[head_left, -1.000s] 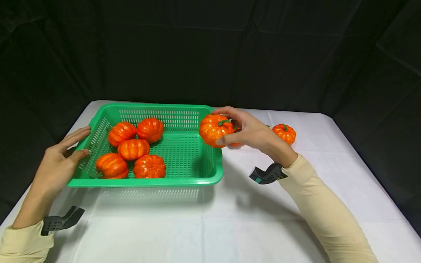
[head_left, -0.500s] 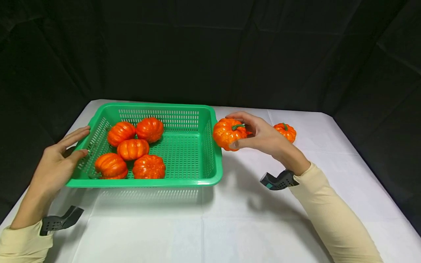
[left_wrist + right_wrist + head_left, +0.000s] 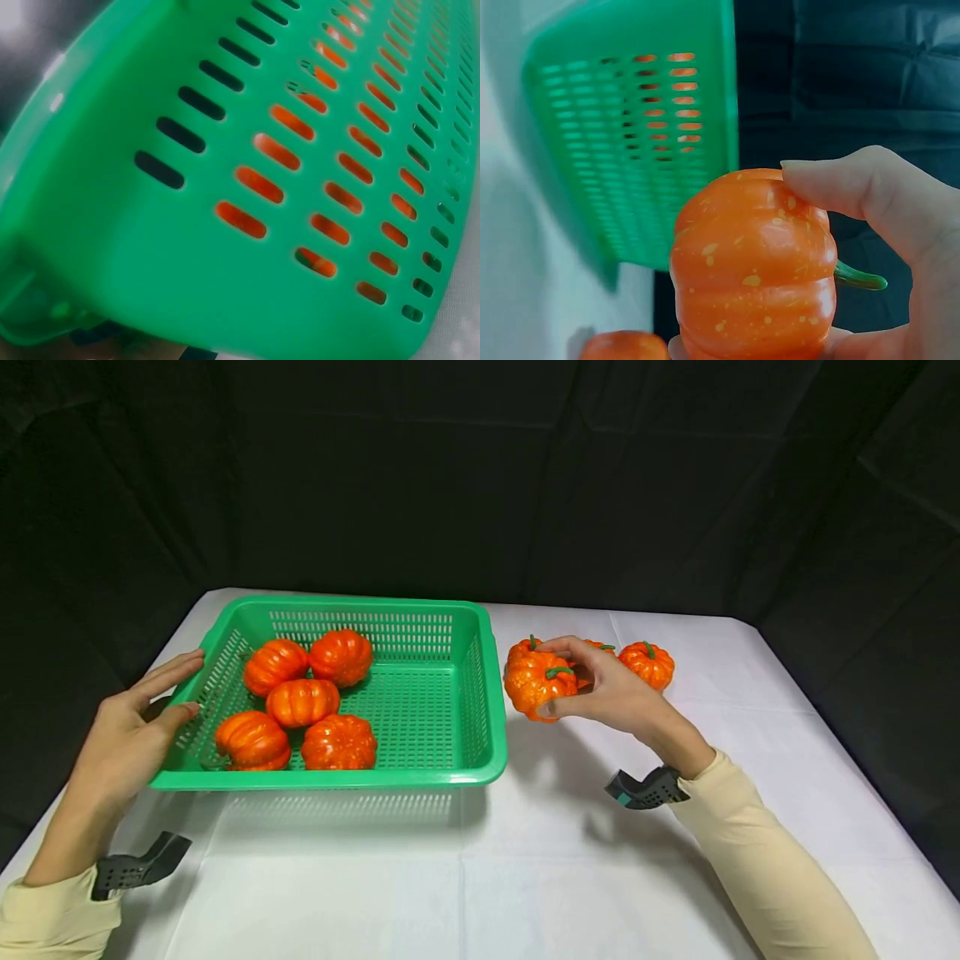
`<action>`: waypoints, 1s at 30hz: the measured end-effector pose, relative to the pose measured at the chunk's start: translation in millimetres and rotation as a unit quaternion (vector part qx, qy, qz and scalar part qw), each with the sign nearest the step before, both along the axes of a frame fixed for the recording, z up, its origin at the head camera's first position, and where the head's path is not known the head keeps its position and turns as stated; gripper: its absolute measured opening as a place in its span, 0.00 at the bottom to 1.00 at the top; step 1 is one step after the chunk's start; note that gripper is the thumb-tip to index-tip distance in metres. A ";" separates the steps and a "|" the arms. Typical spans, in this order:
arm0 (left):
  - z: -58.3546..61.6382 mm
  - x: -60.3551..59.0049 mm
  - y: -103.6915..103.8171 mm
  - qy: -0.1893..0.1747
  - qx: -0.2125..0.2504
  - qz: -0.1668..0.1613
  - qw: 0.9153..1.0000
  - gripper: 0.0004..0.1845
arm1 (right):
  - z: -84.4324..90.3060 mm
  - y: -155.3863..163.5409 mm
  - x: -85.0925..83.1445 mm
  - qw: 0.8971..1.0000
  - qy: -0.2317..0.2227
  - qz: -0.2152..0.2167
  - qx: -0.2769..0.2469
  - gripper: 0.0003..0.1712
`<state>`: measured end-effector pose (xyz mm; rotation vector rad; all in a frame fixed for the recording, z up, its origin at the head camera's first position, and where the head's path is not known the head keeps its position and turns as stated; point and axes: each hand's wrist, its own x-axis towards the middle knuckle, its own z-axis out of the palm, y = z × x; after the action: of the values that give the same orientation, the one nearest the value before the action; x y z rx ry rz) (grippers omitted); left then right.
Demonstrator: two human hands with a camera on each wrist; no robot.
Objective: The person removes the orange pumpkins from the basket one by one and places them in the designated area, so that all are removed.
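Observation:
My right hand [image 3: 611, 692] pinches an orange pumpkin [image 3: 536, 685] with a green stem between thumb and fingers, just right of the green basket [image 3: 322, 778]. In the right wrist view the pumpkin [image 3: 754, 262] shows yellow flecks, and the thumb and fingers lie at its sides. My left hand [image 3: 129, 731] rests at the basket's left rim with extended fingers and thumb. Several orange pumpkins [image 3: 302, 702] lie in the basket's left half. The left wrist view shows the slotted basket wall [image 3: 187, 247] close up, with orange behind the slots; most of that hand is hidden there.
Behind the right hand stand more pumpkins: one stands at the right [image 3: 648, 666], one is partly covered by the hand [image 3: 600, 646], and another peeks out behind the held pumpkin. A white cloth [image 3: 375, 877] covers the table, with a black curtain [image 3: 480, 485] behind.
My right hand has carried the pumpkin rightward and toward me, from over the basket's right rim to beside it. The left hand and basket stay nearly in place.

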<state>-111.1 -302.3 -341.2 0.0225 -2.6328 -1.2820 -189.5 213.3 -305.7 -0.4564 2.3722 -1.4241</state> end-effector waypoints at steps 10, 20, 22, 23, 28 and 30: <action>-1.7 -0.5 -0.8 0.001 -0.004 0.000 1.000 0.27 | -28.6 4.8 -1.0 0.998 0.030 -0.015 0.053 0.40; -2.4 -0.2 -0.9 0.006 -0.002 -0.001 1.000 0.27 | -43.0 6.9 -4.6 0.995 0.053 -0.026 0.077 0.42; -2.2 0.0 -0.7 0.007 -0.003 -0.001 1.000 0.27 | -44.8 7.5 -5.4 0.994 0.061 -0.024 0.083 0.43; -2.1 0.2 -0.5 0.007 -0.003 -0.002 1.000 0.27 | -45.5 7.6 -5.5 0.994 0.065 -0.022 0.085 0.43; -1.8 0.7 0.3 0.009 -0.004 -0.003 1.000 0.27 | -49.1 8.2 -6.4 0.988 0.089 -0.023 0.121 0.44; -1.6 0.4 0.2 0.009 -0.003 -0.002 1.000 0.27 | -50.7 8.3 -7.0 0.986 0.096 -0.025 0.134 0.44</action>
<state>-110.7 -302.1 -342.8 0.0030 -2.6231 -1.2683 -196.6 221.5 -356.5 -0.4854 2.6970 -1.1001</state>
